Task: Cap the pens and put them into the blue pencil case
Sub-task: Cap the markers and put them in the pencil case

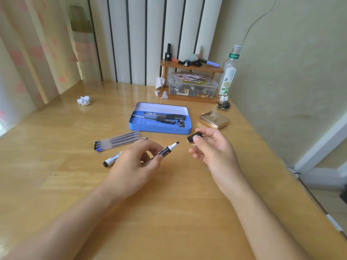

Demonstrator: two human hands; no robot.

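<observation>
My left hand grips an uncapped black marker, its dark tip pointing right and slightly up. My right hand pinches a black cap between thumb and fingers, a short gap to the right of the tip. The blue pencil case lies open just beyond, with two black pens inside. Several clear pens lie side by side on the desk left of the case. Another white marker lies partly under my left hand.
At the back right stand a wooden shelf with small bottles, a clear box of bits and a glass bottle. A gold box sits right of the case. Crumpled paper lies far left. The desk's right edge is close.
</observation>
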